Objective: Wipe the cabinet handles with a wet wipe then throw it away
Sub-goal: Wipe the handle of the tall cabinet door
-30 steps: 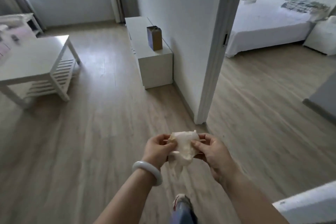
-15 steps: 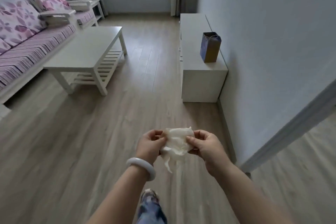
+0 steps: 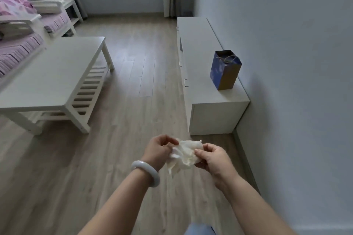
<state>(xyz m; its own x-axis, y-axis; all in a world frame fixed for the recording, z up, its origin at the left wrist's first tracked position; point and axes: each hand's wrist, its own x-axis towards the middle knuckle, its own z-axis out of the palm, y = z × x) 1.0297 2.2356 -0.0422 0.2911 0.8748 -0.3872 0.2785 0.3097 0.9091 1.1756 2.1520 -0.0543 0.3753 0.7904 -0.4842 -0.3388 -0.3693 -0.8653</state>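
Both hands meet at lower centre of the frame. Our left hand [image 3: 159,151], a smooth pale bangle [image 3: 146,172] on its wrist, pinches one edge of the wet wipe [image 3: 184,155]; our right hand [image 3: 212,158] pinches the opposite edge, so the sheet is stretched between them. The wipe is thin, white and limp, creased into soft folds, with a loose corner hanging below the fingers.

The low white cabinet [image 3: 205,74] stands against the wall at right of centre, well apart from the hands. It is a long, flat-topped box with matte panels; small pale cabinet handles [image 3: 185,83] project along its front edge. A blue and brown paper gift bag [image 3: 225,70] with a cord handle stands upright on its top.

We judge the task to be at an early stage: the wipe is being opened out, no handle is in contact with it, and wiping and disposal both remain. No waste bin is in view.

At left stands a white slatted coffee table [image 3: 51,80] on wood-grain plank flooring [image 3: 133,112].
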